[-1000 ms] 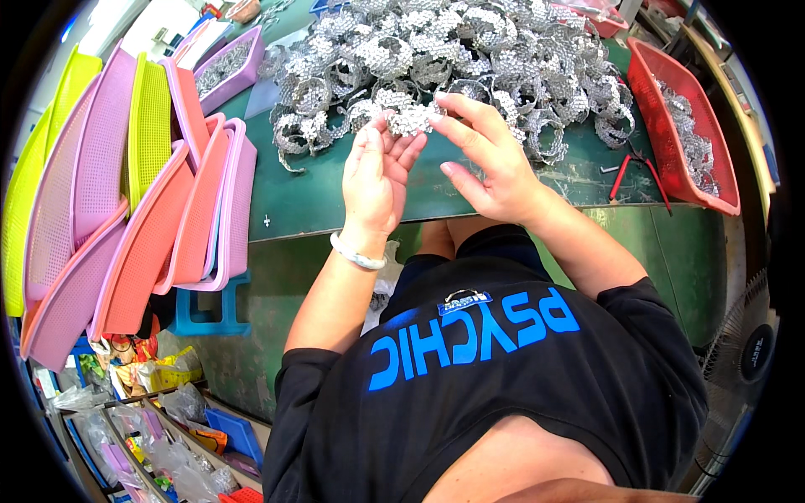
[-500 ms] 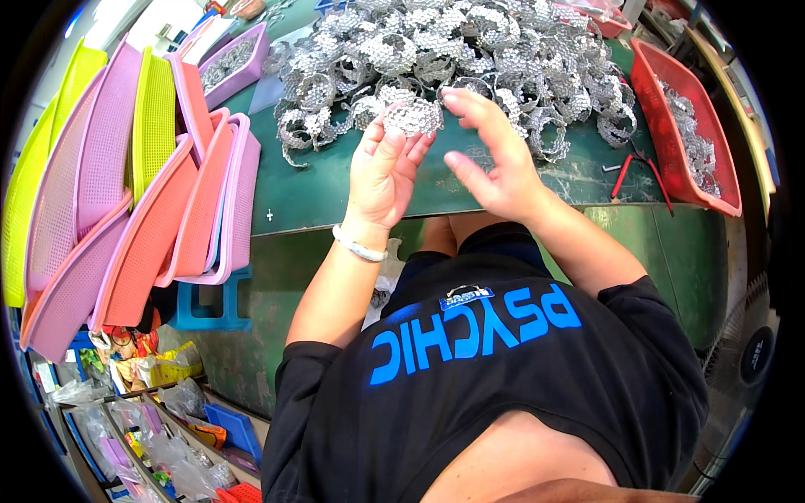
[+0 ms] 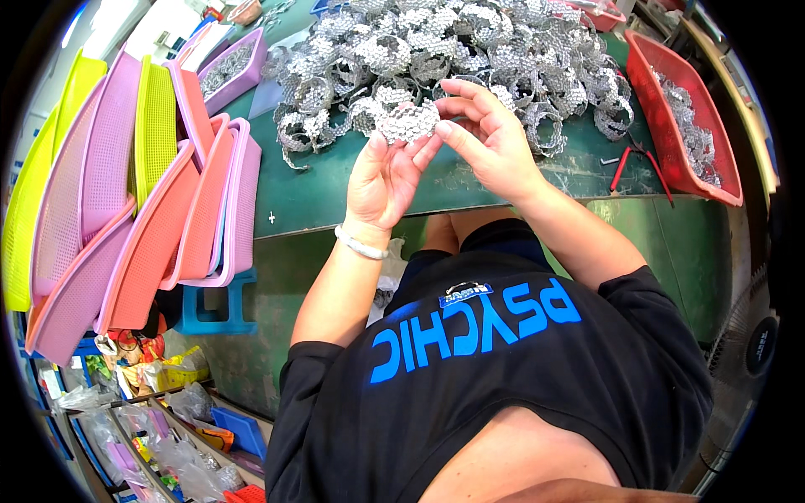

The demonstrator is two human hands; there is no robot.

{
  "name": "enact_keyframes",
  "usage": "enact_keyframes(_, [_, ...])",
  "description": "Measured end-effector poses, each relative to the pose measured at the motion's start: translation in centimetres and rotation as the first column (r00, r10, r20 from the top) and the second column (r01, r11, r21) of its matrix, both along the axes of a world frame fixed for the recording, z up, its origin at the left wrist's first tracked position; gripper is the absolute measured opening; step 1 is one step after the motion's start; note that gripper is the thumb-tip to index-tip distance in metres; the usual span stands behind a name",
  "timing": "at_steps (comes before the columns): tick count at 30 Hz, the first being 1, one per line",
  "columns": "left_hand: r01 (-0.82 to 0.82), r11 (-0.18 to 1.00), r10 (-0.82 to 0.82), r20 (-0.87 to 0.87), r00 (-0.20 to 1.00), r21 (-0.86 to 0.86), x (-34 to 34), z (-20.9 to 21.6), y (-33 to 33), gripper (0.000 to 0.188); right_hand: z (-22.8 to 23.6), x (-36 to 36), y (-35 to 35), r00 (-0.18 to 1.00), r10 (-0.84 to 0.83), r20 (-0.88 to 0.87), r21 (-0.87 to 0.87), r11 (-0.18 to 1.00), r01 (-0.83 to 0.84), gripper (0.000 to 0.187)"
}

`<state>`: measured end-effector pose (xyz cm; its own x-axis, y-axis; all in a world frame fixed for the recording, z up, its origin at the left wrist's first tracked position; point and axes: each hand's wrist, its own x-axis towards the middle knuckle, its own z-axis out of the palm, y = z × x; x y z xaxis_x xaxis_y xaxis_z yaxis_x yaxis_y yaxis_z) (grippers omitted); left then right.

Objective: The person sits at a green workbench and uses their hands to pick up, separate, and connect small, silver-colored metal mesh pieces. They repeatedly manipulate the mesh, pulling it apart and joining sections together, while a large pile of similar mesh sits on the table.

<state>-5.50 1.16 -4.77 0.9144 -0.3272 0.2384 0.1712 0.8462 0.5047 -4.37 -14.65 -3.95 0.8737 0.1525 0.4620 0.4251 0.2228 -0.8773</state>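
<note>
A curved silver cuff bracelet made of small linked scales rests in my left hand, held by the thumb and fingers. My right hand pinches the right end of the same bracelet between thumb and fingers. Both hands hover over the near part of the green table. Just beyond them lies a big heap of similar silver bracelets, many curled into open rings. Red-handled pliers lie on the table to the right of my right hand.
At the right, a red basket holds silver pieces. Stacked purple, coral and yellow-green baskets stand left. Farther back is a lilac bin of small metal parts. A blue stool sits below the table edge; a fan stands lower right.
My right hand has moved left and closed on the bracelet's right end; before, its fingers were apart from it. My left hand keeps its hold, with the bracelet slightly turned.
</note>
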Motion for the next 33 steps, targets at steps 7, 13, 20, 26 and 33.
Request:
enact_keyframes(7, [-0.036, 0.998, 0.038, -0.066, 0.997, 0.045, 0.1, -0.4, 0.2, 0.038, -0.1, 0.0, 0.0, 0.992, -0.082, 0.099, -0.095, 0.991, 0.091, 0.047])
enact_keyframes(13, [-0.4, 0.866, 0.415, 0.015, 0.91, 0.298, 0.0, -1.0, 0.0, 0.023, -0.4, 0.2, 0.3, 0.958, -0.208, 0.196, -0.072, 0.971, 0.226, 0.049])
enact_keyframes(20, [-0.553, 0.713, 0.561, 0.122, 0.819, 0.432, -0.2, -0.9, -0.2, 0.009, 0.4, -0.3, 0.6, 0.895, -0.306, 0.323, -0.122, 0.925, 0.36, 0.052])
enact_keyframes(26, [-0.59, 0.616, 0.607, 0.162, 0.778, 0.522, -0.7, -0.5, -0.8, 0.014, 0.8, -0.6, 0.5, 0.845, -0.347, 0.406, -0.171, 0.88, 0.444, 0.054])
enact_keyframes(33, [-0.603, 0.617, 0.582, 0.223, 0.782, 0.506, -1.2, -0.3, -1.3, 0.024, 1.2, -0.8, 0.5, 0.82, -0.347, 0.455, -0.178, 0.867, 0.465, 0.054])
